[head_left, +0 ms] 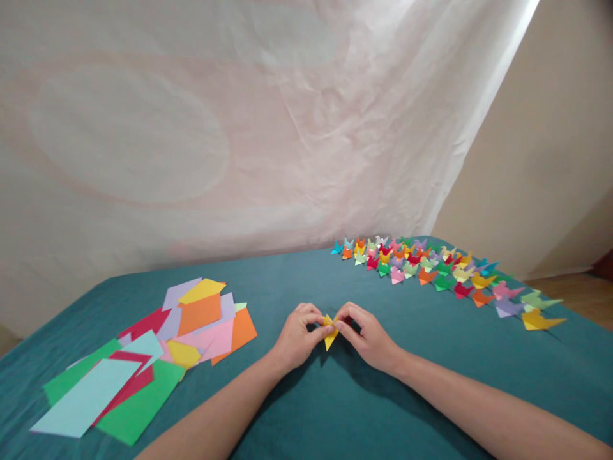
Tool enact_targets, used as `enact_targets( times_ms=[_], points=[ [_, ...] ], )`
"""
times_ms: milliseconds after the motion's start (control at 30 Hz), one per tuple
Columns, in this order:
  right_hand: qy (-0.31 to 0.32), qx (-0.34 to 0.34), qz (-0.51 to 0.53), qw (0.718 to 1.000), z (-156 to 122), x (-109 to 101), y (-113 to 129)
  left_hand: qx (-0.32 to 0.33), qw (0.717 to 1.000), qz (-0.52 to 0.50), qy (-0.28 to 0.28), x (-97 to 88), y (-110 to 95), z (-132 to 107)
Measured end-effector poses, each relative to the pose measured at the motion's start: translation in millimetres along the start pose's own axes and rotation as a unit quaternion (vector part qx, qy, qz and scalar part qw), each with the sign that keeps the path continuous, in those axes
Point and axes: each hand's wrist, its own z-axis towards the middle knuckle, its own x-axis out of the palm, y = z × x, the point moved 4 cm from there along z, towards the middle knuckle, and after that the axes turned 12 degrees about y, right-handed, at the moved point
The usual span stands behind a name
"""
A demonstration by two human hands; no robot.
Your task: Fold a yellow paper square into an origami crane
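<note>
A small folded piece of yellow paper point(329, 341) is held between my two hands, just above the table, with one point hanging down. My left hand point(301, 337) pinches it from the left with thumb and fingers. From the other side, my right hand point(364, 336) pinches its upper right part, thumb against the fingertips. The fingers cover much of the paper, so its full shape is partly hidden.
Loose coloured paper sheets point(122, 383) lie overlapping at the left of the teal-covered table point(287, 281). Several rows of small folded paper birds point(426, 276) stand at the back right. A pale sheet point(258, 128) hangs behind the table.
</note>
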Motion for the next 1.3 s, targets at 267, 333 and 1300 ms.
enact_targets(
  times_ms=[267,333,1300],
  points=[
    [0.022,0.040,0.008,0.999,1.1,2.5,-3.2,-0.006,1.000,0.020,-0.010,-3.3,0.1,-0.5],
    [0.026,0.040,0.003,0.999,1.0,2.8,-2.4,-0.010,0.999,0.028,-0.013,-3.2,-0.1,-0.8],
    [-0.008,0.039,-0.054,0.998,-1.8,3.0,-7.6,-0.032,0.999,0.018,-0.038,-0.3,-1.3,-1.9]
  ],
)
